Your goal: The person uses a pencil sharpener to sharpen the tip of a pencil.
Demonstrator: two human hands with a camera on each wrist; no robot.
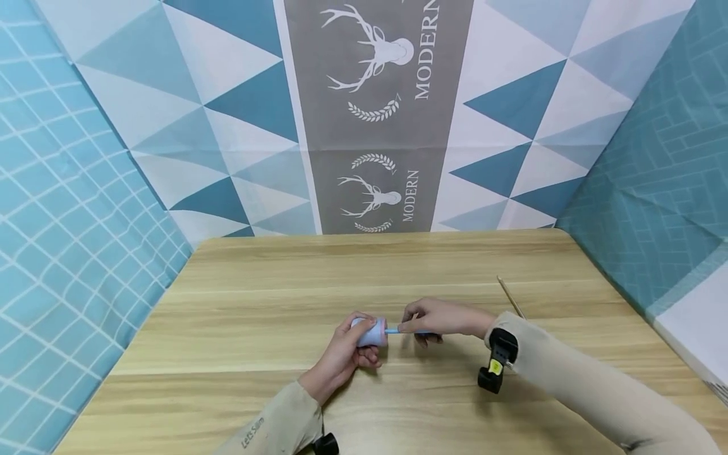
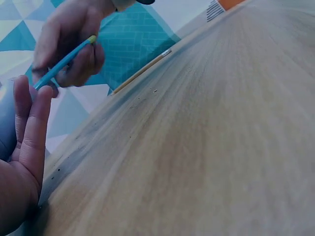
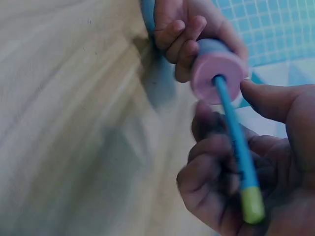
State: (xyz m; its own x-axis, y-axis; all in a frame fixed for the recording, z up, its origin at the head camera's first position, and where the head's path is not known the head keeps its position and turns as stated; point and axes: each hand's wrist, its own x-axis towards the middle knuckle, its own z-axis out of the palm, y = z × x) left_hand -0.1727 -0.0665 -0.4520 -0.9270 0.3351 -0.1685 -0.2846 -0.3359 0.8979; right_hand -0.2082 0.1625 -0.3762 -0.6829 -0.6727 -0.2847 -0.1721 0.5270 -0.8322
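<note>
My left hand [image 1: 347,354] grips a pale blue, barrel-shaped pencil sharpener [image 1: 370,332] with a pink end face [image 3: 209,71], holding it on its side. Out of a hole in that pink end comes a blue pencil [image 3: 235,132] with a yellow-green tail; its tip is hidden inside. Around the pencil, close to the sharpener, my right hand [image 1: 440,318] curls its fingers, and the pencil runs across them. The thumb [image 3: 270,101] stands off the pencil in the right wrist view, near the pink rim. Part of the right hand is blurred there.
A wood-coloured pencil [image 1: 510,296] lies on the wooden table [image 1: 273,278] beyond my right forearm. Patterned sheets [image 1: 239,114] hang behind the table and on both sides. At the right edge stands a white box-like thing [image 1: 696,335].
</note>
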